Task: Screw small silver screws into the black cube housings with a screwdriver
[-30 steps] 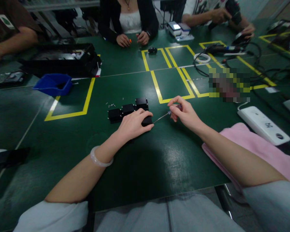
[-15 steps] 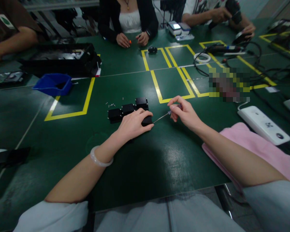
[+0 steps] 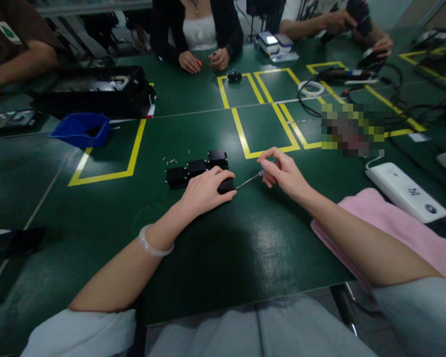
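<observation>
My left hand [image 3: 204, 191] is closed over a small black box [image 3: 226, 186] on the green table [image 3: 223, 248], pinning it down. My right hand [image 3: 284, 173] pinches a thin screwdriver [image 3: 250, 180] whose metal tip points left and meets the right side of that box. Three more black boxes [image 3: 196, 168] stand in a row just behind my left hand. Several tiny screws [image 3: 171, 161] lie scattered to the left of that row.
A blue bin [image 3: 82, 130] and a black tray [image 3: 96, 91] stand at the far left. A pink cloth [image 3: 386, 223] and a white power strip [image 3: 405, 192] lie to the right. Yellow tape boxes, cables and a white ring [image 3: 311, 89] fill the far right. Other people sit across the table.
</observation>
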Demonstrator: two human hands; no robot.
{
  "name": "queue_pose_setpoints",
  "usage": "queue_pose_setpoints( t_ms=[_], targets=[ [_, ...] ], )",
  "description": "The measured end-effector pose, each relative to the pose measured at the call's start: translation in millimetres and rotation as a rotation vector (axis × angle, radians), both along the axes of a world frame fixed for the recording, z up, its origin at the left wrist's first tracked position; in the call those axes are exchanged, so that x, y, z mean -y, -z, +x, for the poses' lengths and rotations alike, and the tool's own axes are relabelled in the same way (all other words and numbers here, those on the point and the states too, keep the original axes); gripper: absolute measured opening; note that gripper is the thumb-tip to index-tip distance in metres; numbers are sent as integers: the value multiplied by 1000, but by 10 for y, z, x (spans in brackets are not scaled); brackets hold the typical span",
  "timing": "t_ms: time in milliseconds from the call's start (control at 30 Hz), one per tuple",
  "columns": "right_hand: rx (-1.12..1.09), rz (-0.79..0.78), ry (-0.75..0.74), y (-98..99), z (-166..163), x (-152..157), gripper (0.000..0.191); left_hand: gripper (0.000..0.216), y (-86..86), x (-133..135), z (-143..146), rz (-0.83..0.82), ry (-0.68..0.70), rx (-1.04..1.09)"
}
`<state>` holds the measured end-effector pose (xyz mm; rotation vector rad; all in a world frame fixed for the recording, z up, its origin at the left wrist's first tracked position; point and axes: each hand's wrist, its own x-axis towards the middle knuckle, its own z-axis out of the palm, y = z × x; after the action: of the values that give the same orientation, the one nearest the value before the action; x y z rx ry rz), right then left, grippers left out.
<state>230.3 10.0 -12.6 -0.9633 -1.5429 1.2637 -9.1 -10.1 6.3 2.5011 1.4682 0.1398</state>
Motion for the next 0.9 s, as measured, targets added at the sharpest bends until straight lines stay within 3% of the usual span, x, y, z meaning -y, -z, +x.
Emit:
queue_pose_setpoints(
  t_ms=[900],
  targets=[
    [31, 5, 10, 3, 5, -11, 25, 43, -7, 1, -6, 2, 2, -1]
  ],
)
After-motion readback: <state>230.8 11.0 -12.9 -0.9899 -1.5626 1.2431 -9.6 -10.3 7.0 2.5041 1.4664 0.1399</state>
